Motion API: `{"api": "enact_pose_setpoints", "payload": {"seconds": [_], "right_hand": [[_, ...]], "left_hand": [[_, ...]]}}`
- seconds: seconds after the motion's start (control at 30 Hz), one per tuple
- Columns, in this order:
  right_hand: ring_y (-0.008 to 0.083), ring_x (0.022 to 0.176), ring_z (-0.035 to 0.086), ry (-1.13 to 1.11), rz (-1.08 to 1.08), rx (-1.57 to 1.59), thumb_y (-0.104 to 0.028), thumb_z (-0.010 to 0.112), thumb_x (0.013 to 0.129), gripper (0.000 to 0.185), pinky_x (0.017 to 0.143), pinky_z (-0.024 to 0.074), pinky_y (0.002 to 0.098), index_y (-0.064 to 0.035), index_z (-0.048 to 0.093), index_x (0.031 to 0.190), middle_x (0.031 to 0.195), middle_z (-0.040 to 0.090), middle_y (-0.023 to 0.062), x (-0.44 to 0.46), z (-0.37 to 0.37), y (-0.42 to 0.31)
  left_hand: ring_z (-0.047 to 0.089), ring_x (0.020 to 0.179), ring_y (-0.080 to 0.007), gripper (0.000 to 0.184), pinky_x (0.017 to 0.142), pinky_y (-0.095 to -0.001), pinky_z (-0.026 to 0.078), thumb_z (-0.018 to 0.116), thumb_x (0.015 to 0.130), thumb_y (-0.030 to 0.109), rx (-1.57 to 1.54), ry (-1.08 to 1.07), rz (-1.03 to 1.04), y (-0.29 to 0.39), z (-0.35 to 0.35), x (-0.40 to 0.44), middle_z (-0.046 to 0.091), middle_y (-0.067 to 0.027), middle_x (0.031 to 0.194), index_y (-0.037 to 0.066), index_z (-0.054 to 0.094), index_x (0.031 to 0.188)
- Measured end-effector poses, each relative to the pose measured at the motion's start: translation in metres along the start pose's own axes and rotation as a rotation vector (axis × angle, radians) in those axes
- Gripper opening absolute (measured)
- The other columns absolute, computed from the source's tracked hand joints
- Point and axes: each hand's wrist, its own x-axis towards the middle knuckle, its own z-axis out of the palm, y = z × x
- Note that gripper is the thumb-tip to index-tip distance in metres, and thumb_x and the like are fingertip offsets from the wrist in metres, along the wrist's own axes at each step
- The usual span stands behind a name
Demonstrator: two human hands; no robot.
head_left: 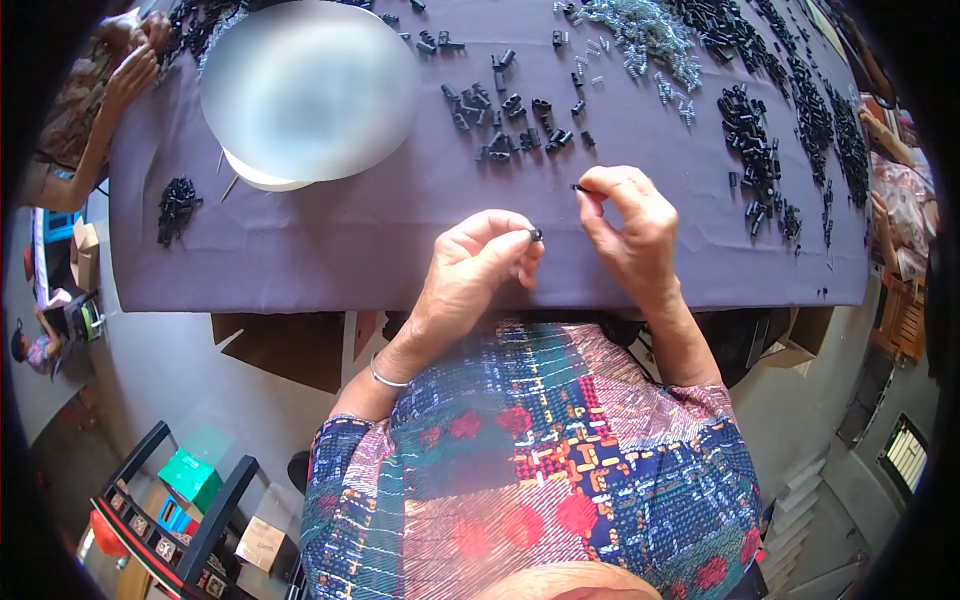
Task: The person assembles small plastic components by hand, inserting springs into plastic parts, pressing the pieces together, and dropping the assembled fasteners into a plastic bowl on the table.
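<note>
My left hand is closed in a pinch near the table's front edge, holding a small black plastic part between thumb and forefinger. To its right and a little farther out, my right hand pinches another small black part at its fingertips. The two hands are apart. Beyond them lies a loose group of black plastic pieces on the purple-grey cloth. Small metal springs form a pile farther back to the right.
Heaps of black parts cover the table's right side. A small dark pile lies at the left. A large round blurred object stands at the back left. Other people's hands show at the left edge, and another person sits at the right.
</note>
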Motion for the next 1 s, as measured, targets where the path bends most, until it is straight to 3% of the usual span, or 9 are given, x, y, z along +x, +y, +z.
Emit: {"api": "enact_pose_setpoints", "payload": {"seconds": [0.03,0.17,0.27,0.37,0.5,0.8,1.0], "right_hand": [[0.0175,0.072,0.064,-0.032,0.136,0.229,0.005,0.069,0.076,0.017,0.067,0.0503,0.0283,-0.0025,0.065,0.091,0.080,0.065,0.0063,0.001,-0.005,-0.006],[0.0075,0.075,0.061,-0.125,0.364,0.533,0.005,0.068,0.081,0.012,0.069,0.0495,0.0229,0.0000,0.065,0.091,0.080,0.064,0.0021,-0.004,-0.019,-0.015],[0.0079,0.074,0.060,-0.116,0.447,0.654,0.007,0.068,0.081,0.012,0.068,0.0493,0.0233,0.0006,0.064,0.091,0.080,0.064,0.0018,-0.006,-0.026,-0.026],[0.0102,0.072,0.060,-0.084,0.335,0.618,0.008,0.068,0.079,0.016,0.066,0.0493,0.0245,0.0006,0.064,0.092,0.079,0.064,0.0040,-0.010,-0.027,-0.028],[0.0182,0.071,0.062,-0.049,0.006,0.406,0.011,0.069,0.073,0.022,0.062,0.0503,0.0273,0.0001,0.064,0.090,0.080,0.064,0.0092,-0.008,-0.032,-0.032],[0.0218,0.073,0.065,-0.067,-0.033,0.370,0.012,0.069,0.072,0.023,0.062,0.0525,0.0297,0.0001,0.065,0.091,0.082,0.065,0.0107,-0.010,-0.038,-0.037],[0.0236,0.075,0.066,-0.081,-0.023,0.382,0.012,0.068,0.074,0.022,0.063,0.0537,0.0308,0.0003,0.064,0.092,0.083,0.065,0.0112,-0.013,-0.036,-0.039]], "left_hand": [[0.060,0.078,-0.0116,0.013,0.070,-0.0269,0.052,0.056,0.097,0.011,0.008,0.006,0.014,-0.001,0.001,0.000,0.065,-0.0069,0.094,0.001,0.061,0.104],[0.061,0.078,-0.0120,0.014,0.070,-0.0277,0.052,0.057,0.097,0.010,0.033,0.020,0.049,0.000,0.007,0.002,0.066,-0.0069,0.094,0.000,0.062,0.105],[0.061,0.078,-0.0123,0.015,0.070,-0.0283,0.051,0.057,0.097,0.010,0.055,0.011,0.073,-0.001,0.011,0.002,0.066,-0.0072,0.094,0.000,0.062,0.106],[0.061,0.078,-0.0125,0.015,0.070,-0.0287,0.052,0.058,0.096,0.009,0.070,0.008,0.078,-0.001,0.015,0.000,0.066,-0.0076,0.094,-0.001,0.062,0.106],[0.062,0.078,-0.0129,0.015,0.072,-0.0292,0.053,0.059,0.095,0.009,0.096,0.026,0.096,-0.003,0.018,-0.002,0.067,-0.0084,0.094,-0.002,0.063,0.106],[0.063,0.078,-0.0137,0.015,0.075,-0.0294,0.053,0.060,0.094,0.007,0.308,0.080,0.195,0.000,0.030,-0.011,0.067,-0.0088,0.092,-0.003,0.063,0.105],[0.062,0.079,-0.0088,0.016,0.073,-0.0242,0.053,0.064,0.094,0.010,0.290,0.076,0.173,-0.001,0.033,-0.012,0.066,-0.0039,0.090,-0.002,0.063,0.104]]}}
